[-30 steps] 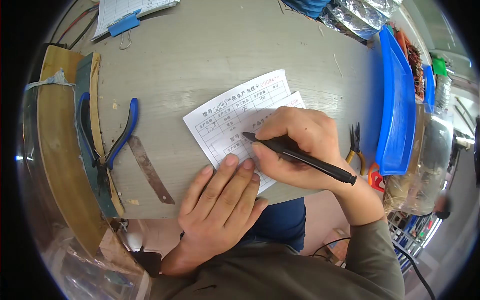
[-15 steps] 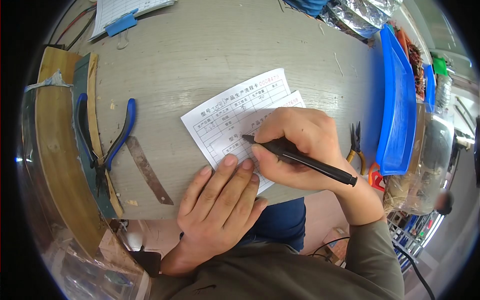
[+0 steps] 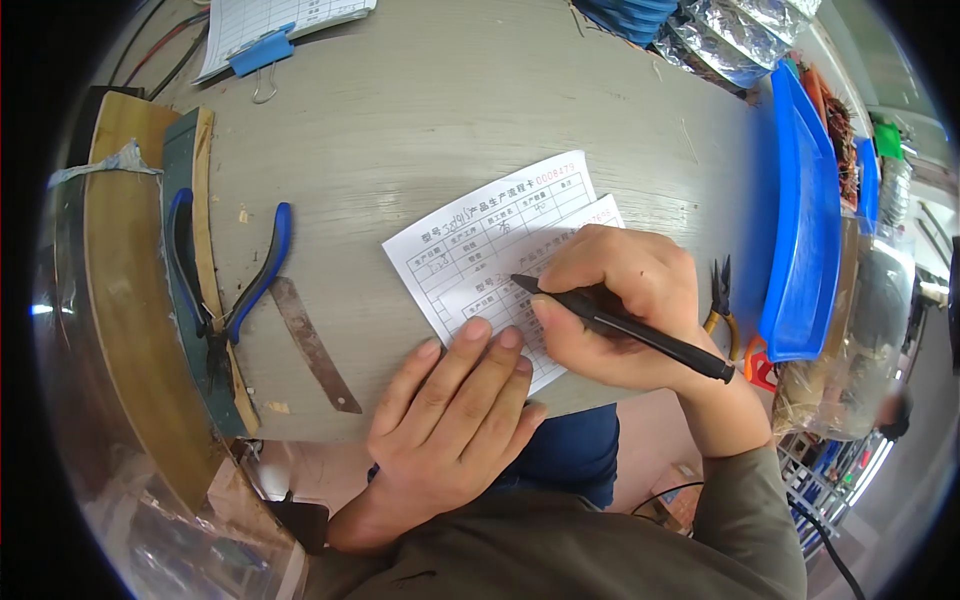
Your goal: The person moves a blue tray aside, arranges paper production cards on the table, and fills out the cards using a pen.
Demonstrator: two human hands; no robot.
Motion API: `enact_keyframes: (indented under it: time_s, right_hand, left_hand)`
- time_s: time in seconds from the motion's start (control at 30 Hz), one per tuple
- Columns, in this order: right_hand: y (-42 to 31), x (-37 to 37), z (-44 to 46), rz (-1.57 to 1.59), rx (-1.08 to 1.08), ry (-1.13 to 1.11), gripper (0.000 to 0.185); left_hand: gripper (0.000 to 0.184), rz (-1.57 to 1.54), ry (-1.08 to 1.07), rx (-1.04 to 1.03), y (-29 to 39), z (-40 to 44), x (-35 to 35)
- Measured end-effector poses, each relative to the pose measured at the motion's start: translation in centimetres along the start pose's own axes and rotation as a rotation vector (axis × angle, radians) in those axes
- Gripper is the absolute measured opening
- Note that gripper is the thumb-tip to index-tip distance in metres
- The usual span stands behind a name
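Pen (image 3: pixel 665 343) over the printed slips (image 3: pixel 490 222); tip up-left at the nearer slip's heading, long axis slanting down-right to the butt; right hand (image 3: pixel 630 300) pinches it; left hand (image 3: pixel 450 425) flat, fingertips on paper, fingers slightly parted.

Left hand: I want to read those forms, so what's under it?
Under the left hand, the overlapping paper forms show around its fingers; any print directly beneath is covered.
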State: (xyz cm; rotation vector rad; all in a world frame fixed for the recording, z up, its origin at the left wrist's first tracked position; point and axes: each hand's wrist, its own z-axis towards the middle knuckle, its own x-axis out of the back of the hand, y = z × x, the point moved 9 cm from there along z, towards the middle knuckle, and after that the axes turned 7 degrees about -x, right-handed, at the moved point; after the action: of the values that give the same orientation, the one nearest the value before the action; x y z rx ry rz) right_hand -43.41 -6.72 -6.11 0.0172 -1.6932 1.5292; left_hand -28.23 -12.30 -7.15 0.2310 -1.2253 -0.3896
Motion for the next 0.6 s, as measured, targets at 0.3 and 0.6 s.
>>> enact_keyframes:
  time_s: [0.3, 0.6]
  right_hand:
    - [-0.16, 0.09, 0.18, 0.026, 0.008, 0.002, 0.018]
    - [-0.09, -0.06, -0.02, -0.043, 0.004, -0.033, 0.018]
  left_hand:
    - [0.035, -0.012, 0.024, 0.012, 0.0, 0.08, 0.11]
    - [0.035, 0.001, 0.027, 0.012, 0.05, -0.05, -0.1]
